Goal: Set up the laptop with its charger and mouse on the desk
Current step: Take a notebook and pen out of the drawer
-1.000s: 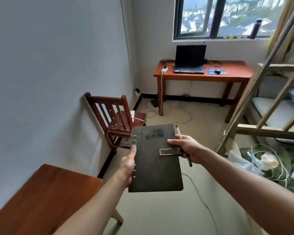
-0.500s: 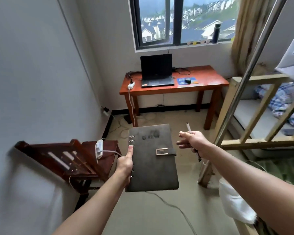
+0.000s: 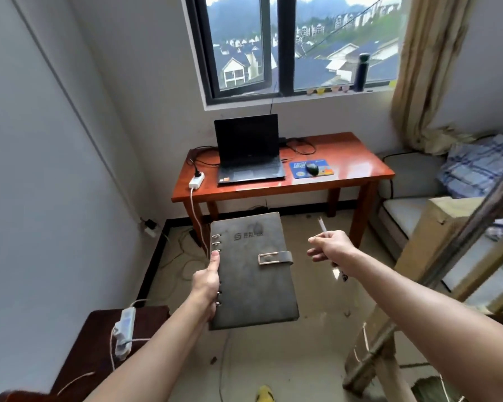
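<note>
**Notebook and pen held in front of the laid-out table**

Head view. A grey ring-bound notebook (image 3: 253, 280) is held at the centre of the frame by the left hand (image 3: 206, 282). Its grip is closed round the spine edge, with the thumb laid along the cover beside the rings. At 3 o'clock of the notebook, and apart from it, the right hand (image 3: 330, 245) is seen with its grip pinched on a pen (image 3: 322, 225), whose white end is raised toward 11 o'clock.

At 12 o'clock, under the window (image 3: 273, 44), a red-brown table (image 3: 352, 161) is set against the wall. The laptop (image 3: 249, 149) is stood open on it, its screen dark. At 3 o'clock of the laptop, a black mouse (image 3: 312, 168) is rested on a blue mouse pad (image 3: 298, 171). At 9 o'clock of the laptop, a white power strip (image 3: 196, 181) is laid near the table's edge, with a black plug (image 3: 196, 171) seated in it. Whether the laptop is fed from that plug cannot be told.

A dark bottle (image 3: 361, 72) is stood on the sill at 1 o'clock. A bed (image 3: 413, 181) is seen at 3 o'clock.
</note>
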